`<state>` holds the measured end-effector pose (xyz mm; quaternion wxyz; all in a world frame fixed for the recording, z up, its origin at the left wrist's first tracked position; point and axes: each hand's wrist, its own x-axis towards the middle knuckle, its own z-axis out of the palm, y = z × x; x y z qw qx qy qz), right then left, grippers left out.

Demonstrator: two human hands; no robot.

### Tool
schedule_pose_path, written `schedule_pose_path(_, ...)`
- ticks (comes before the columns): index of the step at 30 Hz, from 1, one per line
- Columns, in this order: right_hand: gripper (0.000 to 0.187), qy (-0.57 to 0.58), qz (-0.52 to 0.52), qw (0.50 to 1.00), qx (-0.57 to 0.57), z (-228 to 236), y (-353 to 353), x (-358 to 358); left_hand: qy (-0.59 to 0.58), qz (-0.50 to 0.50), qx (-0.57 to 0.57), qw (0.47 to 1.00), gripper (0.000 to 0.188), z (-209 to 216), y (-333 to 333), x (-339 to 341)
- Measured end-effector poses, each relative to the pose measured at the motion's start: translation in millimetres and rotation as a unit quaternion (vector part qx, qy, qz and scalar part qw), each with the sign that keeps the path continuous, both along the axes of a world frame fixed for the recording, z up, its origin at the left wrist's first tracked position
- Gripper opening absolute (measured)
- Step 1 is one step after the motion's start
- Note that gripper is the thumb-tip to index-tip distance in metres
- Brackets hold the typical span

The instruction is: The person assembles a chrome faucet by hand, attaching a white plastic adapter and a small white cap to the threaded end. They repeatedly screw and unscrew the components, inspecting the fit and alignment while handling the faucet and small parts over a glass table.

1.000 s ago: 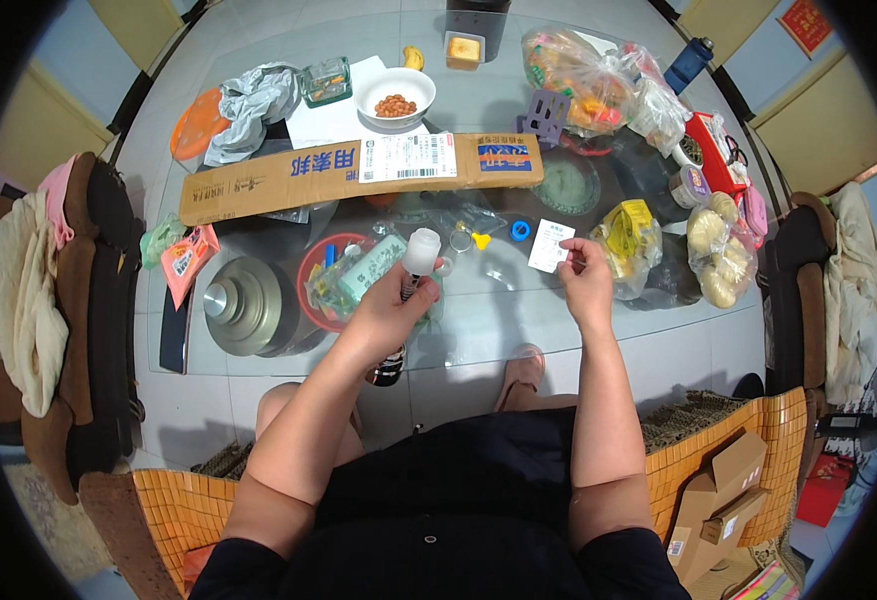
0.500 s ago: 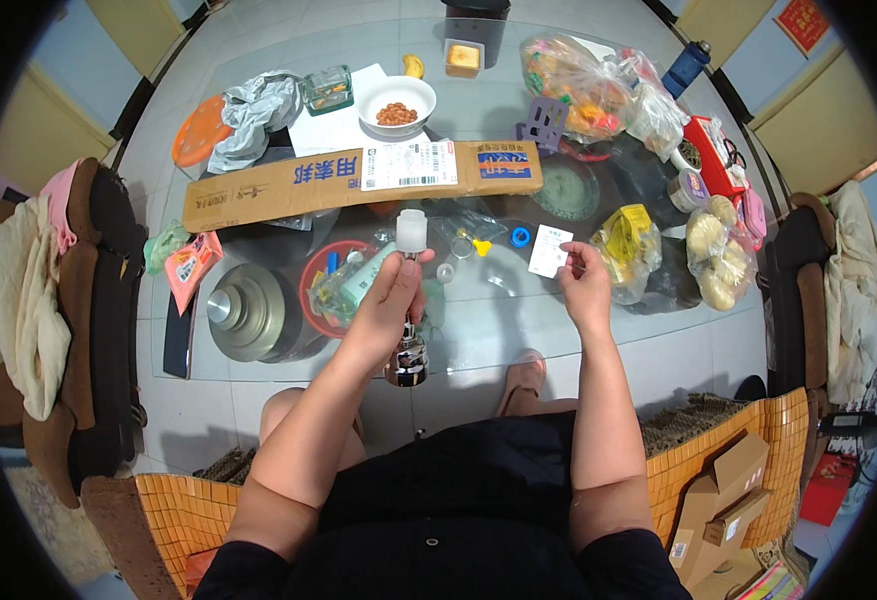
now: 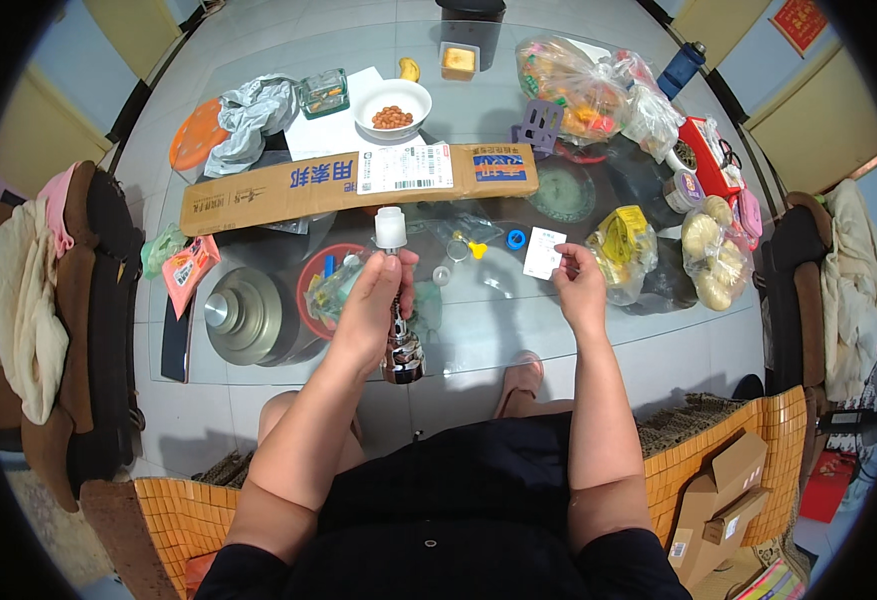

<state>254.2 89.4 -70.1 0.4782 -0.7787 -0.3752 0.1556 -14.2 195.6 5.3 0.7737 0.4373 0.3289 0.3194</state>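
Observation:
My left hand (image 3: pixel 368 310) is wrapped round a slim chrome tool (image 3: pixel 403 362) with a flared, shiny lower end and a whitish translucent cap (image 3: pixel 390 226) on top. It is held upright over the table's near edge; the grip hides its middle, and I cannot tell its exact kind. My right hand (image 3: pixel 582 288) pinches the right edge of a small white printed card (image 3: pixel 543 254) above the glass. A blue ring (image 3: pixel 516 239), a yellow plastic piece (image 3: pixel 477 250) and a small clear cap (image 3: pixel 442 274) lie between the hands.
A long cardboard box (image 3: pixel 258 198) spans the glass table, with a bowl of nuts (image 3: pixel 420 97) behind it. To the left stand a steel pot (image 3: pixel 258 330) and a red basin (image 3: pixel 313 262). Bagged food (image 3: pixel 626 262) and bagged buns (image 3: pixel 710 262) sit to the right.
The chrome tool has tipped slightly, its cap shifting left. My left hand has turned a little round it. My right hand keeps its pinch on the card, nearly still.

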Motion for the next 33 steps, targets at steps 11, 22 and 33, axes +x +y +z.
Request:
schedule_pose_path(11, 0.030, -0.016, -0.018, 0.999, 0.028, 1, 1, -3, 0.002, -0.003, 0.006, 1.000, 0.024, -1, 0, 0)
schedule_pose_path(22, 0.030, -0.034, -0.012, 0.998, 0.056, 8, 4, -5, 0.006, -0.011, 0.010, 1.000, 0.024, -3, 0, 0)
schedule_pose_path(33, 0.032, -0.022, -0.007, 0.998, 0.051, 8, 3, -5, 0.017, -0.007, 0.002, 1.000, 0.024, -3, 1, -1)
